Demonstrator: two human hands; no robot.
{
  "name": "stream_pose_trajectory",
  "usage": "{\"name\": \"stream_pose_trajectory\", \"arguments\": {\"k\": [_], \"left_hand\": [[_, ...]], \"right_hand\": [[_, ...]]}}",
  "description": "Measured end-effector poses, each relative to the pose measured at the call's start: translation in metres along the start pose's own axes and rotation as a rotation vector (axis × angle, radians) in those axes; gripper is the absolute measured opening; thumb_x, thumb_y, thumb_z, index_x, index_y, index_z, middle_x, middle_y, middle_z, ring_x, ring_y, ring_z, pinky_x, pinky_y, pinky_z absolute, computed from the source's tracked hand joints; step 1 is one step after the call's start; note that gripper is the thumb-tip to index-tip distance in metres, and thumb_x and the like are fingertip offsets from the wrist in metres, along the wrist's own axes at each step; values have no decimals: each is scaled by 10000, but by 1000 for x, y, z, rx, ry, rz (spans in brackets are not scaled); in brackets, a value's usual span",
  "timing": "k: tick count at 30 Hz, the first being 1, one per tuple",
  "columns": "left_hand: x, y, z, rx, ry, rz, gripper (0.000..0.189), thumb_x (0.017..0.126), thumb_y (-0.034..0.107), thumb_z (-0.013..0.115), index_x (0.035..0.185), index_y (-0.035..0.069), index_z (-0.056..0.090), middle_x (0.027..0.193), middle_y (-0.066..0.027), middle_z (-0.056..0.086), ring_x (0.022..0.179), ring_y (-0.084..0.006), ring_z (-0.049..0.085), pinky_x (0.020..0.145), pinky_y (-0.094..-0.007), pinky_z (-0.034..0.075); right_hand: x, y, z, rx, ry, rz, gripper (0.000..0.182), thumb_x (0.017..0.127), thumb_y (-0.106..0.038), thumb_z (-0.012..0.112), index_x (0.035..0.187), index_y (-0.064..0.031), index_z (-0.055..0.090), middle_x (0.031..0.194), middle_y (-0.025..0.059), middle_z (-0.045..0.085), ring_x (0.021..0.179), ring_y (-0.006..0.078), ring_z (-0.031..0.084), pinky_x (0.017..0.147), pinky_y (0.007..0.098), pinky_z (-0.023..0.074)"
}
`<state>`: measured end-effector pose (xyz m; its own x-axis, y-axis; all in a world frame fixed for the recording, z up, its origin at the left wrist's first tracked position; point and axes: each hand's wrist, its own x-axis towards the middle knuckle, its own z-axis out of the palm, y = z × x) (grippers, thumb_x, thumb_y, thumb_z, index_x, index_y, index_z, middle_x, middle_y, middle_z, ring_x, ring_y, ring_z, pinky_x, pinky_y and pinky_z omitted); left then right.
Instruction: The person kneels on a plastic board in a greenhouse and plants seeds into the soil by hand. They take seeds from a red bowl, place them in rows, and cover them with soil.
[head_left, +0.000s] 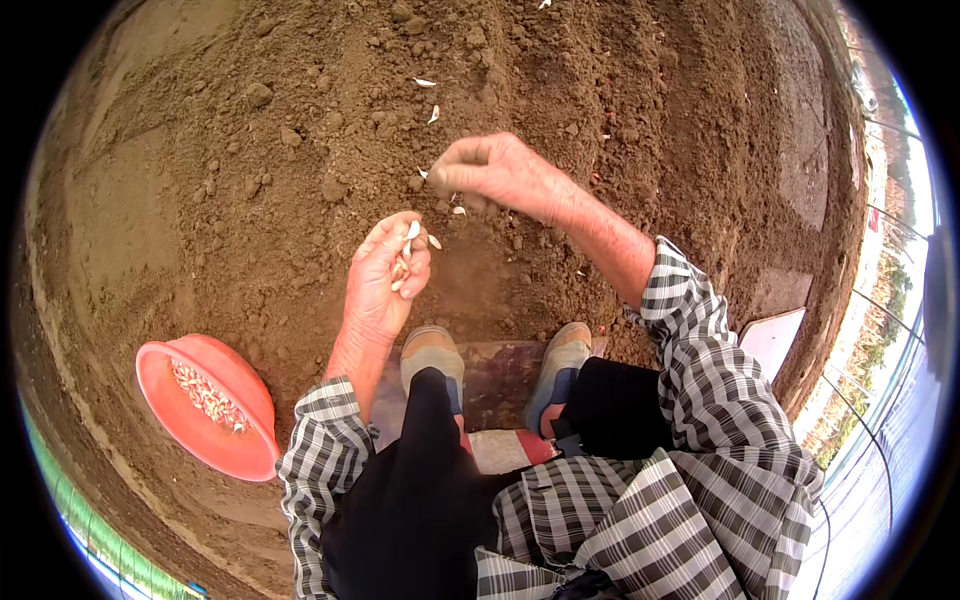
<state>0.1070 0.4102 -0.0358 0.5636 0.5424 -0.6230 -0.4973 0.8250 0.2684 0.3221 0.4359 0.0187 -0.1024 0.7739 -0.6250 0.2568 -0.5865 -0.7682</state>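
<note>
Several peeled-looking garlic cloves lie in the curled fingers of my left hand, palm up above the soil. My right hand reaches across the soil ahead of it, thumb and fingers bent together and slightly blurred. A white clove shows right at those fingertips; whether they grip it is unclear. Just below the right hand, another clove rests on the ground. Farther forward are a clove and one more clove, roughly in a line.
A red plastic bowl tilts on the soil at left, with many cloves inside. My shoes stand on a dark board. A pale panel lies at right. Shallow furrows run forward; thin wires or poles border the right edge.
</note>
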Motion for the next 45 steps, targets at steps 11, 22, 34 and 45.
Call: {"name": "stream_pose_trajectory", "arguments": {"k": [11,22,34,45], "left_hand": [[-3,3,10,160,265,161,143,923,123,595,1018,28,546,792,-48,574,560,-77,496,377,-170,326],[6,66,43,521,231,-36,151,898,136,636,984,34,566,777,-52,591,540,-75,490,372,-169,323],[-4,55,10,475,338,-141,131,905,119,614,987,31,564,769,-56,581,527,-80,484,369,-177,309],[-13,67,-12,475,372,-136,142,900,137,625,983,35,571,757,-59,592,502,-72,465,368,-180,304]], "right_hand": [[-8,29,57,-15,82,-229,252,852,-217,679,997,-12,658,937,73,668,952,143,612,875,294,480],[89,16,-133,-1078,598,-228,240,849,-71,551,1023,-152,694,970,66,635,916,237,578,861,410,416],[147,25,-145,-1364,561,-68,162,788,-198,649,931,-161,713,956,14,649,1031,229,522,851,459,373],[161,16,-202,-1281,730,28,216,833,-239,648,1021,-149,701,1008,53,661,1031,264,549,884,455,383]]}}
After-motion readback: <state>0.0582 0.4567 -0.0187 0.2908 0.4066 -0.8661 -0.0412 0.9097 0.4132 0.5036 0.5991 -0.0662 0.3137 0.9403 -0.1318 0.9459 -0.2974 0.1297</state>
